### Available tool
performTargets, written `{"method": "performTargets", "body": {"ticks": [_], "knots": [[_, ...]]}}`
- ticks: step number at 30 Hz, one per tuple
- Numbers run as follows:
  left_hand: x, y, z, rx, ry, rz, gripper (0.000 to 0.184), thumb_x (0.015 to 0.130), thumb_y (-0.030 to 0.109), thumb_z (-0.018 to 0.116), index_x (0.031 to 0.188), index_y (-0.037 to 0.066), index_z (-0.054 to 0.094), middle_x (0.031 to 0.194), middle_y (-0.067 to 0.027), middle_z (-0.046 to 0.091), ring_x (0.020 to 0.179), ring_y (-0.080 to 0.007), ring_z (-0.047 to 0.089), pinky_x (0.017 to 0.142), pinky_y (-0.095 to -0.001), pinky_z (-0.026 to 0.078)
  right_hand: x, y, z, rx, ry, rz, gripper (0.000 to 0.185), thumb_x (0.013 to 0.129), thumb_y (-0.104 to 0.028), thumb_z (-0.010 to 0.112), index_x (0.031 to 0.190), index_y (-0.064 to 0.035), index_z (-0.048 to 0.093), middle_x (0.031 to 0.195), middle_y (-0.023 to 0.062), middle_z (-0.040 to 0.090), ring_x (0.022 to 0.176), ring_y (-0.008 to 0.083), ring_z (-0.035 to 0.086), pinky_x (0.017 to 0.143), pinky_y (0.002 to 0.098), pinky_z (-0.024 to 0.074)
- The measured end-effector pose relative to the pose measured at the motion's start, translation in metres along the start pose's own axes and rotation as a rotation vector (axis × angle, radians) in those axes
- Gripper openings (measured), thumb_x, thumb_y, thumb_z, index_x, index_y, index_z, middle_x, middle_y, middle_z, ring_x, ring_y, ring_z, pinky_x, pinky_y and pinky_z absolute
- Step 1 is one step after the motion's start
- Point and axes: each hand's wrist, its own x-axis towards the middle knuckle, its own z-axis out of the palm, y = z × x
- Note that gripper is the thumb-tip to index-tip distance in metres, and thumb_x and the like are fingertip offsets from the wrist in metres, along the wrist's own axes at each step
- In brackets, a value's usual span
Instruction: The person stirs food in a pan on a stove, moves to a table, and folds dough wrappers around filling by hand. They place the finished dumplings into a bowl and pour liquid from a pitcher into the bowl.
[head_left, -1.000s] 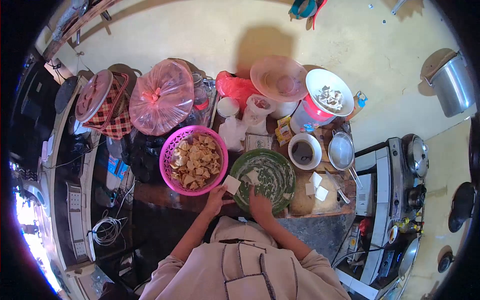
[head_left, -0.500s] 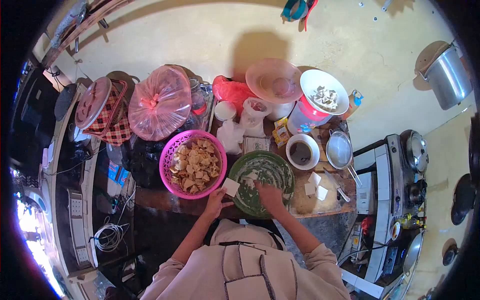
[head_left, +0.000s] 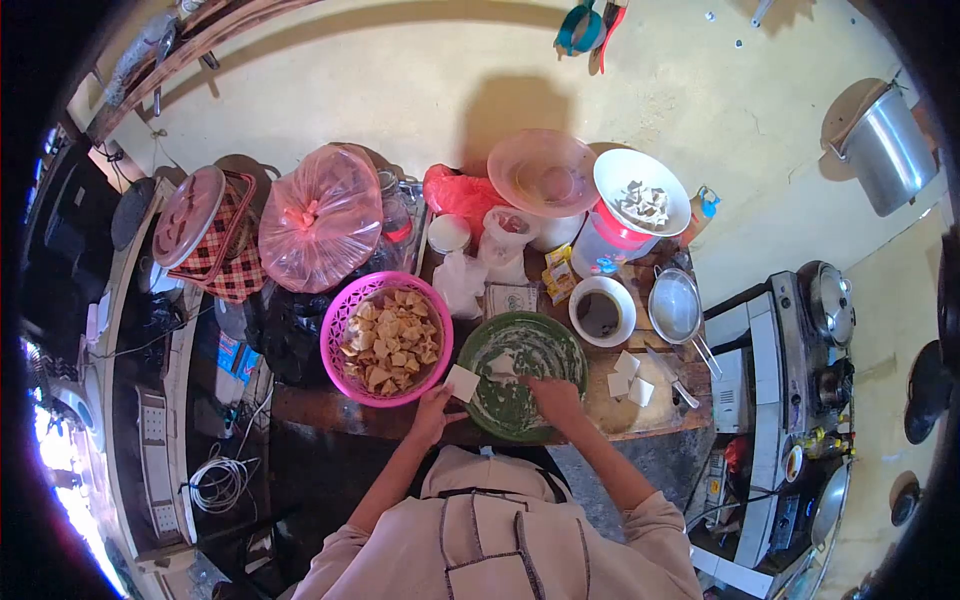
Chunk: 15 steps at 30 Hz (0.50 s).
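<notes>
One square (head_left: pixel 462 383) is clamped in the fingers of my left hand (head_left: pixel 431 413) at the left rim of the green bowl (head_left: pixel 508 416), while my right hand (head_left: pixel 557 402) reaches inside it, fingers together or apart I cannot tell, with other squares (head_left: pixel 640 391) right of the green bowl and the basket (head_left: pixel 333 365) left.

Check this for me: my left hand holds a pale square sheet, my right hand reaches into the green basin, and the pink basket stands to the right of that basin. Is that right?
Not quite: the pink basket stands to the left of the green basin, as the head view shows. The rest holds.
</notes>
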Motion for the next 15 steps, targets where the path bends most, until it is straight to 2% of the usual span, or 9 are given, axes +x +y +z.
{"method": "performTargets", "body": {"ticks": [3,6,8,11,14,15], "knots": [[0.001,-0.001,-0.003,0.012,-0.022,-0.013,0.027,0.088,0.028,0.046,0.101,0.006,0.053,0.092,-0.0038,0.056,0.086,-0.0152,0.054,0.073,-0.0398,0.050,-0.002,0.000,-0.008,0.039,-0.154,0.087,0.030,0.075,-0.011,0.046,0.102,-0.0196,0.057,0.072,0.0109,0.062,0.068,0.0275,0.062,0.057,0.0407,0.0479],[0.000,0.002,0.000,0.029,-0.029,-0.002,0.027,0.089,0.027,0.045,0.101,0.005,0.053,0.093,-0.0044,0.056,0.086,-0.0155,0.054,0.073,-0.0391,0.050,-0.003,0.013,-0.006,0.206,-0.155,0.072,0.040,0.071,-0.008,0.048,0.108,-0.0221,0.053,0.072,0.0153,0.060,0.069,0.0308,0.060,0.059,0.0420,0.0466],[-0.005,0.005,0.006,0.031,0.017,0.017,0.028,0.089,0.028,0.045,0.101,0.003,0.053,0.093,-0.0050,0.056,0.086,-0.0157,0.054,0.072,-0.0382,0.051,-0.003,0.020,-0.007,0.196,-0.111,0.115,0.041,0.070,-0.008,0.048,0.108,-0.0218,0.054,0.072,0.0162,0.060,0.069,0.0319,0.060,0.059,0.0437,0.0464],[-0.003,0.004,-0.001,0.076,-0.051,0.009,0.033,0.087,0.033,0.048,0.104,0.005,0.051,0.102,-0.0048,0.053,0.101,-0.0161,0.048,0.077,-0.0451,0.047,-0.007,0.011,-0.014,0.135,-0.092,0.189,0.040,0.070,-0.007,0.048,0.105,-0.0219,0.056,0.070,0.0159,0.060,0.068,0.0324,0.060,0.059,0.0447,0.0463],[-0.004,0.006,0.007,0.050,0.027,0.004,0.028,0.089,0.027,0.045,0.101,0.003,0.053,0.092,-0.0057,0.055,0.085,-0.0164,0.054,0.071,-0.0365,0.052,-0.014,0.011,0.006,0.052,-0.089,0.191,0.037,0.070,-0.008,0.048,0.104,-0.0207,0.057,0.069,0.0144,0.060,0.065,0.0328,0.059,0.058,0.0450,0.0461],[0.000,0.004,0.005,0.058,0.009,0.004,0.028,0.089,0.027,0.044,0.102,0.003,0.052,0.092,-0.0054,0.055,0.085,-0.0162,0.054,0.071,-0.0367,0.052,-0.014,0.006,0.004,0.028,-0.090,0.177,0.036,0.070,-0.009,0.048,0.103,-0.0200,0.057,0.069,0.0138,0.060,0.065,0.0330,0.059,0.058,0.0451,0.0460]]}}
